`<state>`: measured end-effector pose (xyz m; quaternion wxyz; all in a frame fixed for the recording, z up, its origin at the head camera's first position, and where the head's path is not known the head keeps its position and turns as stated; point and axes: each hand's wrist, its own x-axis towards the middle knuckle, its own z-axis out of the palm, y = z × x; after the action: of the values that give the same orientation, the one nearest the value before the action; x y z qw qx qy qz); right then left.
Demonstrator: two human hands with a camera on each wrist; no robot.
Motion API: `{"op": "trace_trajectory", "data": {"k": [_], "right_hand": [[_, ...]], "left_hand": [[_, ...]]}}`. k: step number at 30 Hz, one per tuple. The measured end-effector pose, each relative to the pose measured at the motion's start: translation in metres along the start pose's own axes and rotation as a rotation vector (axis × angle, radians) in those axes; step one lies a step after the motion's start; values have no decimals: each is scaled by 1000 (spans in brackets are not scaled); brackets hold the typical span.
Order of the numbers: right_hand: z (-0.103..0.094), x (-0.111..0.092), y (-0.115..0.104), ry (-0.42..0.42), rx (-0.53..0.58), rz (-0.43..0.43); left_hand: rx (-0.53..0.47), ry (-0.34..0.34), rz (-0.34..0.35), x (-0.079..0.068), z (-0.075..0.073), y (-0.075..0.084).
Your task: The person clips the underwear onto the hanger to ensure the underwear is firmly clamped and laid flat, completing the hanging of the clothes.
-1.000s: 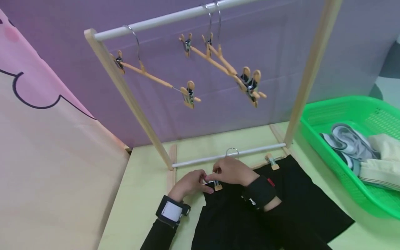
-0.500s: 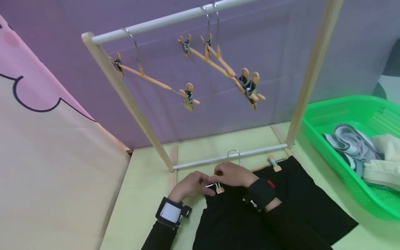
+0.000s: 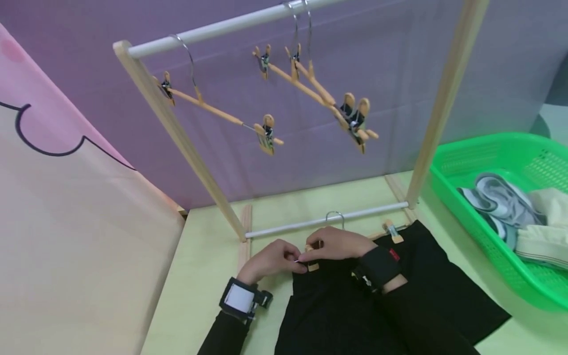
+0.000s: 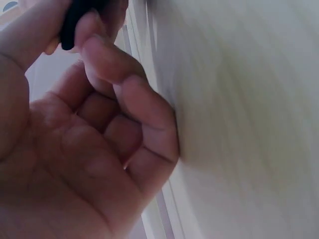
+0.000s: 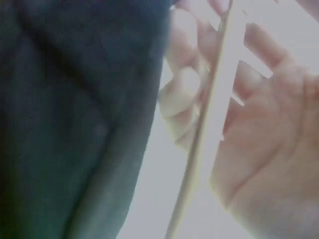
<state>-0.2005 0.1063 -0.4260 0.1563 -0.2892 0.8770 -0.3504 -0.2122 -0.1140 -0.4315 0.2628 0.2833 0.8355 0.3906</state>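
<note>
Black shorts (image 3: 337,296) lie on the pale table, their waist along a wooden clip hanger (image 3: 377,235) whose metal hook points to the rack. My left hand (image 3: 270,259) pinches the left corner of the waistband between thumb and fingers; the left wrist view shows black cloth (image 4: 75,25) at its fingertips. My right hand (image 3: 339,244) holds the hanger's left clip (image 3: 313,266), its fingers partly hiding it. In the right wrist view the hanger bar (image 5: 207,109) crosses in front of the curled fingers. The right clip (image 3: 393,231) sits at the waistband's other end.
A wooden rack with a white top bar (image 3: 222,32) stands behind the hands. Several clip hangers (image 3: 213,111) hang on it. At the right a green basket (image 3: 461,217) holds folded clothes (image 3: 506,202). A purple backdrop (image 3: 222,158) closes off the back.
Both hands stay at the left end of the waistband with only small finger shifts. The right hand has moved slightly right, and less of the left clip shows. The white patch at the corner has shrunk.
</note>
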Motion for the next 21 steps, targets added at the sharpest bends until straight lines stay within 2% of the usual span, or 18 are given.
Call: {"op": "trace_trajectory", "data": {"k": [3,10,15,21], "right_hand": [[-1,0,3,19,29,-28],[-4,2,10,120,132,-163],[-4,4,15,166,149,-168],[-2,4,16,216,177,-181]], "left_hand": [[6,13,6,-1,-1,-1],[-20,16,11,0,-1,-3],[-90,22,3,1,-1,-4],[-118,8,-8,0,-2,-5]]}}
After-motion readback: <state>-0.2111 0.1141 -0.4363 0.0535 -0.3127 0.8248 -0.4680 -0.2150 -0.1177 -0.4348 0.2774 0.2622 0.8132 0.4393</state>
